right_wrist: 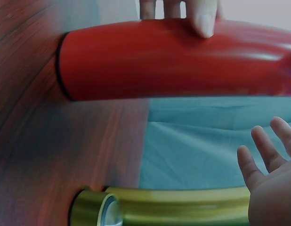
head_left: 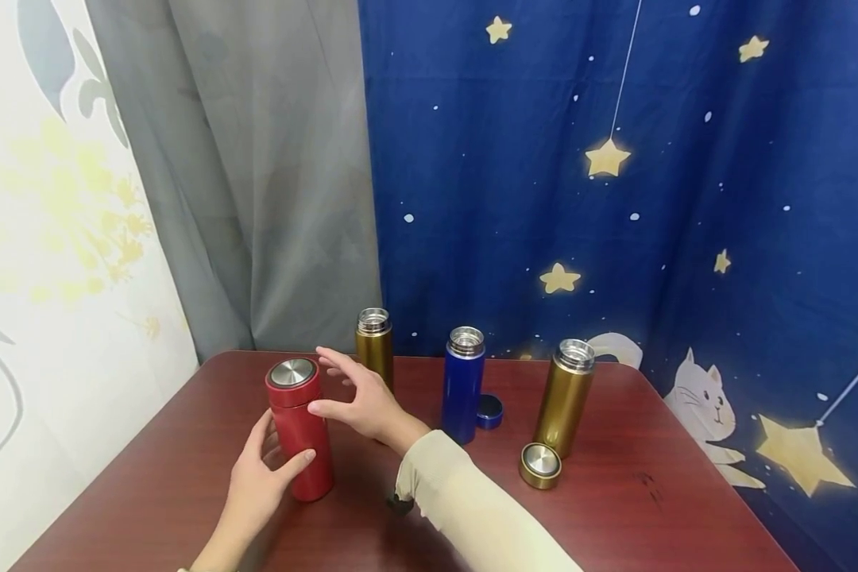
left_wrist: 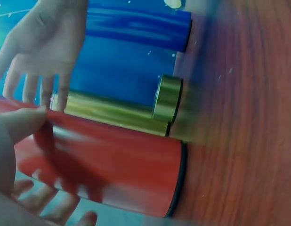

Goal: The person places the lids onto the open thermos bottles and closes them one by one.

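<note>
1. My red flask [head_left: 303, 435] stands upright on the table [head_left: 150, 492], left of centre in the lower half of the head view, lid [head_left: 292, 373] on.
2. My left grip [head_left: 253, 479] is clamped on its body, thumb across the front, fingers round the side.
3. My right grip [head_left: 365, 401] is spread beside the lid, thumb and fingers apart, holding nothing; I cannot tell whether the thumb touches.
4. I judge the step in hand to be steadying the body while lining up on the lid; the uncapped blue flask [head_left: 461, 393] and gold flask [head_left: 566, 405] at centre right suggest unscrewing.
5. Next, I'd want the right grip curled round the lid's rim for a twist, the left one stopping the body from turning.
6. The red flask is a smooth, glossy cylinder, probably slippery; its lid bears a shiny metallic disc. The table shows reddish wood grain.
</note>
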The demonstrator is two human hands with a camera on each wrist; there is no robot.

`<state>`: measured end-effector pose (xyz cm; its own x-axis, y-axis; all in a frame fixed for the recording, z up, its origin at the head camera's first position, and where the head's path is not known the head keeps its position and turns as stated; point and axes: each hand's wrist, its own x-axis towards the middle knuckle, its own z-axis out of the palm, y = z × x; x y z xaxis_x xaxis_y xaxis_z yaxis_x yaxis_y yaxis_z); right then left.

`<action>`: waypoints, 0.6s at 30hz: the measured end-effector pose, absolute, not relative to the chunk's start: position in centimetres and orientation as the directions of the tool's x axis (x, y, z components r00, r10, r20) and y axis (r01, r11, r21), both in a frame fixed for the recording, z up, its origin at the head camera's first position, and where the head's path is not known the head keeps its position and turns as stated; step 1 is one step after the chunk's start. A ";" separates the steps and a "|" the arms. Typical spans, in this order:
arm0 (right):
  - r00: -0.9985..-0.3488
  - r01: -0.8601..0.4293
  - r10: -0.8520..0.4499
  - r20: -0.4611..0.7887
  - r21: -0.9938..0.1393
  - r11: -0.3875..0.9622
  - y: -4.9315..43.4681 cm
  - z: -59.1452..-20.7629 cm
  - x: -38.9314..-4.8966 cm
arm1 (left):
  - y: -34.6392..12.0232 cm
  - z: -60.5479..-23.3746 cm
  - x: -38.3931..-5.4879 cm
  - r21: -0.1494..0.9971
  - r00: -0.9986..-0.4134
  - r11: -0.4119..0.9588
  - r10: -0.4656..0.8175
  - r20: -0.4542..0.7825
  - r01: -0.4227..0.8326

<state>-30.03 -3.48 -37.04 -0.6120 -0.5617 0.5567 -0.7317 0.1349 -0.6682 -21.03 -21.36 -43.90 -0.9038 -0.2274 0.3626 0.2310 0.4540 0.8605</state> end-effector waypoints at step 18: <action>-0.736 -0.610 -0.477 0.480 -0.776 0.161 -0.2 -40.3 -31.4 | -18.2 -43.2 -18.5 0.760 -0.599 0.597 -0.518 0.611 0.259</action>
<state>-31.44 -0.20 -40.30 -0.7364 -0.4772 0.4795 -0.6098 0.1614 -0.7759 -18.51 -18.19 -43.22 -0.5991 -0.5177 0.6108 0.2587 0.5968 0.7595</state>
